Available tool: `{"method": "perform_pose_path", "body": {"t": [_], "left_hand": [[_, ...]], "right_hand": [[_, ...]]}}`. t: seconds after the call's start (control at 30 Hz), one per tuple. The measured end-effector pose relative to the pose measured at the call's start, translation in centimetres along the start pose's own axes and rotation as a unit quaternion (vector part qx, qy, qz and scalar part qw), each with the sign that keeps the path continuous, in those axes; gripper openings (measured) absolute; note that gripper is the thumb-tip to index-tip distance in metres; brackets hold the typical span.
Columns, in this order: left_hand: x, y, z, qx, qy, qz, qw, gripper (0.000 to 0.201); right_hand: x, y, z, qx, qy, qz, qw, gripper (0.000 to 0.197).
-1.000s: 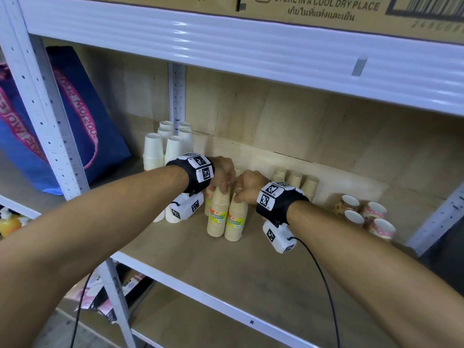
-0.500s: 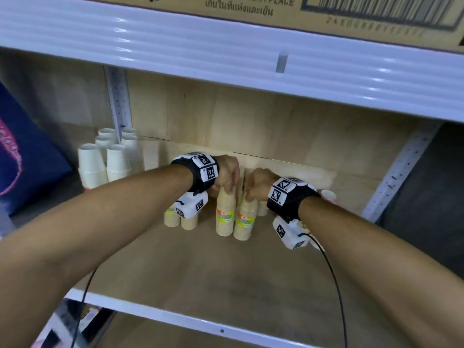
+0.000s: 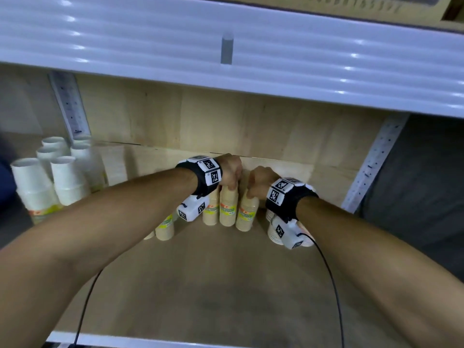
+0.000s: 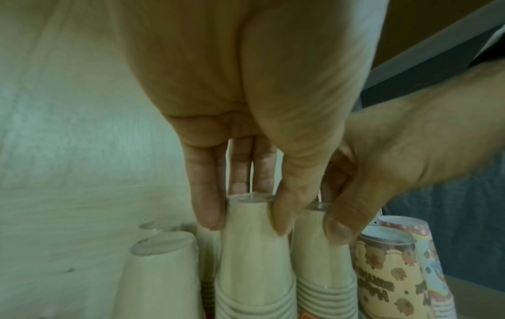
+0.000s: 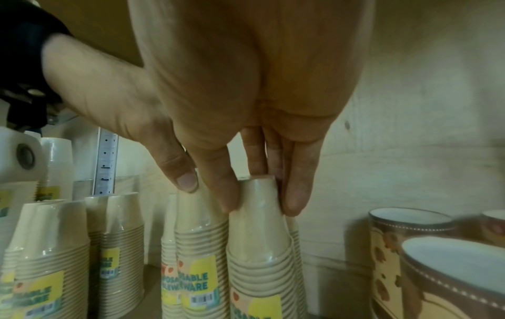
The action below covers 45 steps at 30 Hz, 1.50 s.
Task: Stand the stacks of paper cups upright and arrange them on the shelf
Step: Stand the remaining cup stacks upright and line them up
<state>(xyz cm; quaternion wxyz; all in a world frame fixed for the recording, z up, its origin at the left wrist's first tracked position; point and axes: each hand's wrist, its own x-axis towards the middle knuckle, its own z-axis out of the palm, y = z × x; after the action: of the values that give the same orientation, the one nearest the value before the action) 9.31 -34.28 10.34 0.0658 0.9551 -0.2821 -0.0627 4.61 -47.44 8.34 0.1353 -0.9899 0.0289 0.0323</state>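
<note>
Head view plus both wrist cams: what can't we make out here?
- Head view: fingertips of left hand and right hand hidden behind knuckles; patterned cups mostly behind the right wrist camera.
- Left wrist view: kraft cup stack cut off at the bottom edge; label unseen.
- Right wrist view: label on the gripped kraft stack cut by the bottom edge.

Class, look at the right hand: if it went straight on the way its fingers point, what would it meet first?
The right hand points downward; it already grips a tan cup stack, so it would press that stack first.
</note>
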Motion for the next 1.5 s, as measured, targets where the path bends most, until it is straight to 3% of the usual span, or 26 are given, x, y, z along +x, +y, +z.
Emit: {"method": "perform_pose_path", "body": {"t": [0.07, 0.17, 0.27, 0.4, 0.6, 0.8, 0.93, 1.1, 1.5], "left_hand": [[0.5, 0.1, 0.2, 0.008, -0.005, 0.008, 1.000, 0.023], [1.2, 0.0, 0.5, 0.017, -0.005, 0.018, 1.000, 0.025], [1.6, 0.0, 0.8, 0.025, 0.003, 0.017, 1.000, 0.025], [2.0, -0.2, 1.1, 0.028, -0.004, 0.010, 1.000, 0.027], [2.5, -0.4, 1.7, 0.038, -0.004, 0.009, 0.999, 0.033], [2.1, -1.1, 1.3, 0.006, 0.017, 0.012, 1.000, 0.022], [1.0, -2.0, 0.2, -0.004, 0.047, -0.005, 0.999, 0.040], [-1.1, -4.3, -2.1, -0.004, 0.080, -0.039, 0.996, 0.051], [-8.1, -10.7, -4.9, -0.011, 0.103, -0.147, 0.984, 0.047]], "right_hand": [[0.5, 0.2, 0.1, -0.001, 0.002, -0.009, 1.000, 0.012], [0.9, 0.4, 0.2, -0.004, 0.000, -0.020, 1.000, 0.020], [1.3, 0.4, 0.4, -0.003, -0.004, -0.028, 1.000, 0.008], [2.0, 0.6, 0.8, -0.007, 0.005, -0.033, 0.999, 0.021], [2.5, 0.7, 1.1, -0.004, 0.011, -0.035, 0.999, 0.023], [2.2, 0.6, 0.8, -0.006, 0.007, -0.036, 0.999, 0.020], [2.1, 0.1, 0.1, -0.009, 0.024, -0.029, 0.999, 0.034], [1.6, -2.5, -1.4, -0.022, 0.051, -0.042, 0.998, 0.036], [1.5, -11.6, -0.5, 0.024, 0.056, -0.120, 0.991, 0.040]]}}
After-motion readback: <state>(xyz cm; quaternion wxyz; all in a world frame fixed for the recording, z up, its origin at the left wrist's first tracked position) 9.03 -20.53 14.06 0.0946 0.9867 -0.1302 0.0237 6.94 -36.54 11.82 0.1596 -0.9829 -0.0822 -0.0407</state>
